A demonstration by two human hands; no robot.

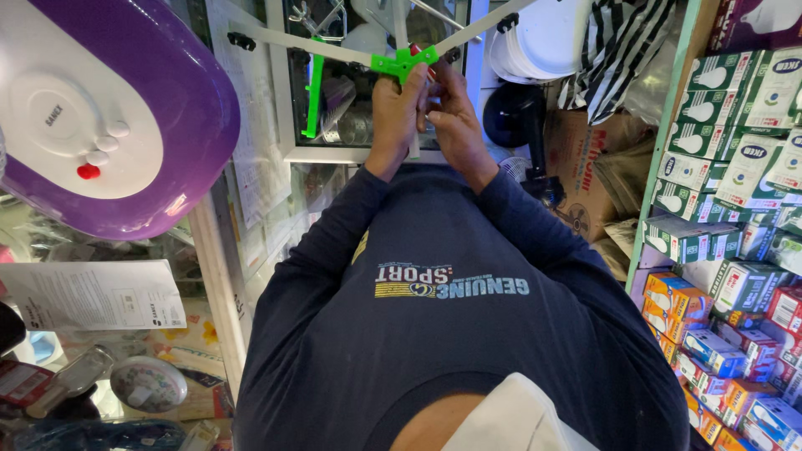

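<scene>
Both of my hands are raised in front of my chest around a white-and-green folding frame. Its green plastic hub (404, 61) joins white arms that spread to the left (301, 46) and to the right (484, 21). A green strut (314, 88) hangs from the left arm. My left hand (396, 113) is wrapped around the white stem just below the hub. My right hand (455, 125) lies against it, with its fingers up at the hub. The stem is mostly hidden by my hands.
A purple and white water heater (125, 108) hangs at the upper left over a glass counter (219, 276) with a paper sheet (92, 292). Shelves of boxed light bulbs (718, 167) fill the right. A cardboard box (585, 175) and a striped cloth (618, 50) lie beyond.
</scene>
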